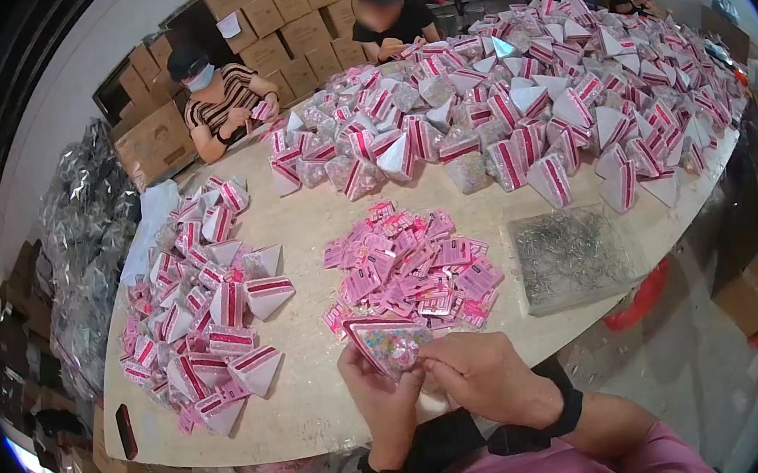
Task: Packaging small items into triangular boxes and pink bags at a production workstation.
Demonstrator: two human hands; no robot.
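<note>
Close to the table's near edge, my left hand (384, 409) grips a triangular, cake-slice-shaped pack (395, 342) from below. Its clear side shows small multicoloured beads, and a pink and white band runs along its edge. My right hand (484, 373) is closed at the pack's right corner, fingers pinched; whether something small sits between them is hidden. Just beyond the pack lies a loose heap of pink printed cards (401, 266). To the right of the cards stands a shallow clear tray (519, 263) full of small thin metal pieces.
Similar wedge packs form a pile on the left (221, 318) and a far larger pile (513, 102) across the back and right. A dark phone-like object (126, 433) lies at the table's left edge. Co-workers sit across the table; cartons (292, 19) are stacked behind them.
</note>
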